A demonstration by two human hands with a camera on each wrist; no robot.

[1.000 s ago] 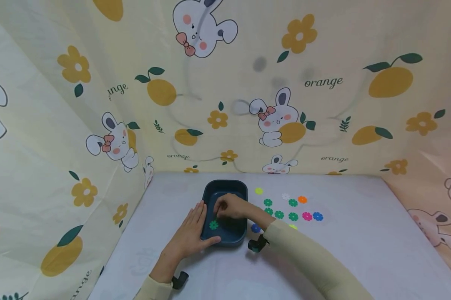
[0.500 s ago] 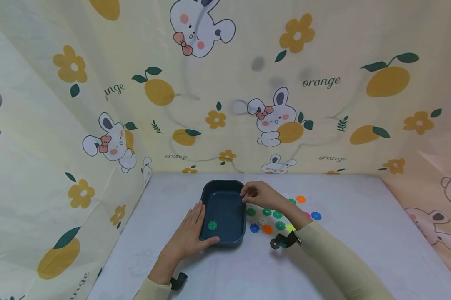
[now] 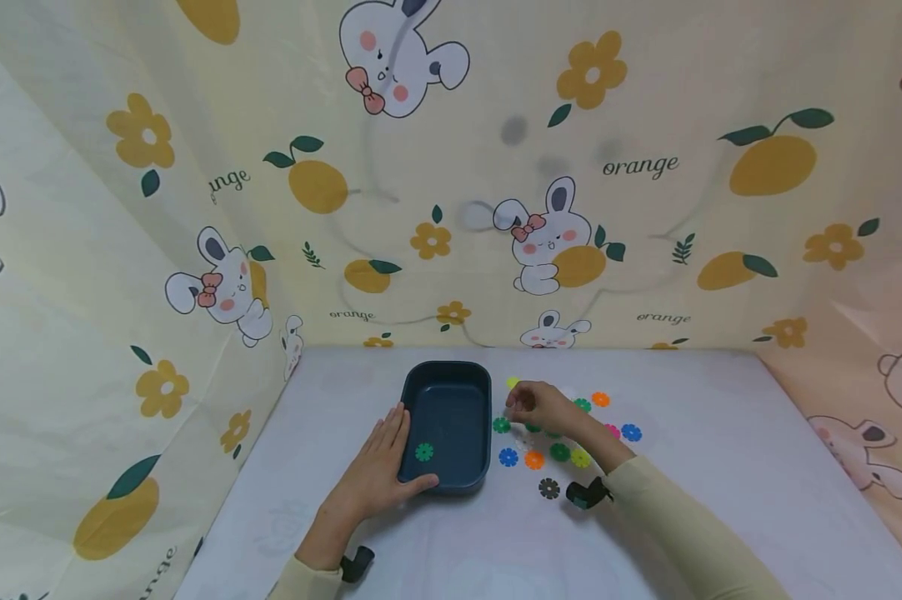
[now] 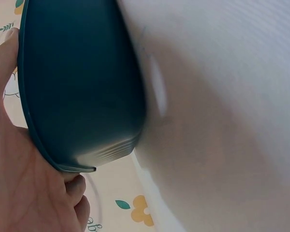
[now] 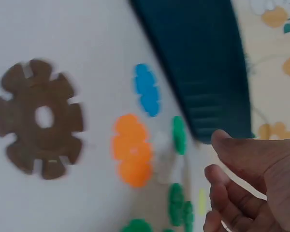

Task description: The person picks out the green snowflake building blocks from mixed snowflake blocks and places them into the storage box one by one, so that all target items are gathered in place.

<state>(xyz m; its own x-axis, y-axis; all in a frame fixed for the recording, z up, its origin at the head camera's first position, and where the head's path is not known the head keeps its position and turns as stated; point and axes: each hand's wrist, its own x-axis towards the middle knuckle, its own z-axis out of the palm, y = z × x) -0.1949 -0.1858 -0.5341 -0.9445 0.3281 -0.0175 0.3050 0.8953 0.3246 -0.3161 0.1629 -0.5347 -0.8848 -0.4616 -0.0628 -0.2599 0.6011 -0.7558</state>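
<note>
A dark blue tray (image 3: 451, 427) stands on the table, holding one green notched flower disc (image 3: 424, 452). My left hand (image 3: 376, 462) rests against the tray, its fingers straight along the left wall and its thumb at the near edge; the left wrist view shows the tray wall (image 4: 82, 82) beside the hand. To the right of the tray, my right hand (image 3: 544, 408) hovers over loose flower discs, near a green disc (image 3: 501, 425). In the right wrist view, thumb and index finger are apart with nothing seen between them. Some discs are hidden under this hand.
Several discs lie right of the tray, among them blue (image 3: 508, 457), orange (image 3: 534, 460), yellow (image 3: 581, 457) and brown (image 3: 548, 488) ones. A patterned curtain (image 3: 451, 167) surrounds the white table (image 3: 451, 550) at the back and sides.
My right hand has moved from inside the tray out over its right rim, then down and right above the loose discs. My left hand has stayed against the tray.
</note>
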